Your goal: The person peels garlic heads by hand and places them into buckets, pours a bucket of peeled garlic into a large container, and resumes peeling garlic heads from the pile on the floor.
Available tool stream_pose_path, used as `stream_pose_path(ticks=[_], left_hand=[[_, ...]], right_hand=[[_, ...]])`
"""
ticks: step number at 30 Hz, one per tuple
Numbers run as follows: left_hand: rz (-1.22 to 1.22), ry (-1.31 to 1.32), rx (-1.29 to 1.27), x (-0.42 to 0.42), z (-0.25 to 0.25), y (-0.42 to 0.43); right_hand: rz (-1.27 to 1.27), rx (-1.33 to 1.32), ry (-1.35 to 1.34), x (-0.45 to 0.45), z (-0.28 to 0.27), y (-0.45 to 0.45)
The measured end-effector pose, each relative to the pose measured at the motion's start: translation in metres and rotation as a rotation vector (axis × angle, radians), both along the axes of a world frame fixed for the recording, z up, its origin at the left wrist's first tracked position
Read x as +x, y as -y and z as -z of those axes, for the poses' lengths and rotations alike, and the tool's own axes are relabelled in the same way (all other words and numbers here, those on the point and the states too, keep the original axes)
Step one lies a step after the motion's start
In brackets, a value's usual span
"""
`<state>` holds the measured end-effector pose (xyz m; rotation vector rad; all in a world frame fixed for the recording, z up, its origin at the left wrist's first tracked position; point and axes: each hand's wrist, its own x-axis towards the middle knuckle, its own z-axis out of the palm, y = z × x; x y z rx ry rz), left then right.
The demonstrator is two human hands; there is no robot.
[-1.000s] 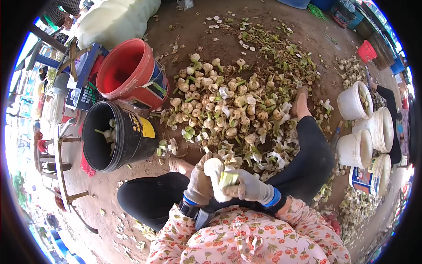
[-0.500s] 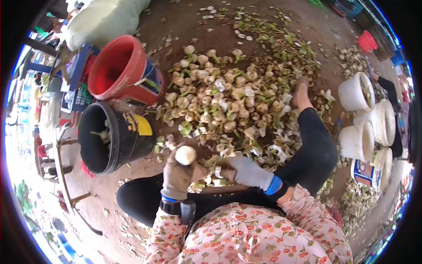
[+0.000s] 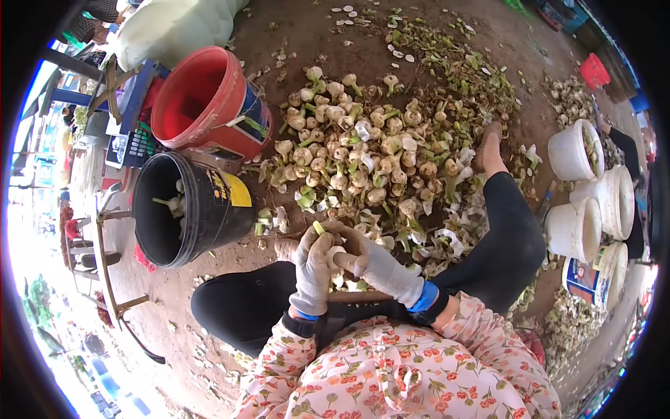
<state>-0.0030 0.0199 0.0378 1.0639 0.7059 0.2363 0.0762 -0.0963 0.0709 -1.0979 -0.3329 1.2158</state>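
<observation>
My left hand (image 3: 313,272), in a dirty pale work glove, is closed around a garlic bulb (image 3: 336,255) in front of my lap. A short green stem (image 3: 319,228) sticks up above its fingers. From the other side my right hand (image 3: 380,267), gloved too, presses its thumb and fingers onto the same bulb. Much of the bulb is hidden between the gloves. Just beyond the hands lies a large heap of garlic bulbs (image 3: 363,150) with stems and loose skins.
On the left, a black bucket (image 3: 222,213) with some garlic inside stands beside a red bucket (image 3: 241,115). White buckets (image 3: 574,227) line the right side, near another person's dark-clothed leg. A metal frame (image 3: 105,272) stands at far left. Trimmings (image 3: 457,77) litter the ground.
My right hand has moved left and up from the peelings to meet my left hand at the bulb. My left hand has turned, and the bulb's pale round face no longer points up.
</observation>
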Motion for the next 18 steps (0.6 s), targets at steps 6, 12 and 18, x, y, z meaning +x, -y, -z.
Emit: stream_pose_path(ticks=[6, 12, 18], left_hand=[[-0.059, -0.010, -0.115, -0.003, -0.016, -0.005], [-0.055, 0.260, -0.180, -0.017, 0.038, 0.003], [-0.134, 0.036, 0.079, 0.003, 0.036, -0.003]], right_hand=[[0.155, 0.107, 0.055, -0.018, 0.045, 0.009], [0.239, -0.127, 1.305, -0.017, 0.017, 0.001], [0.097, -0.044, 1.107, -0.007, 0.036, -0.005]])
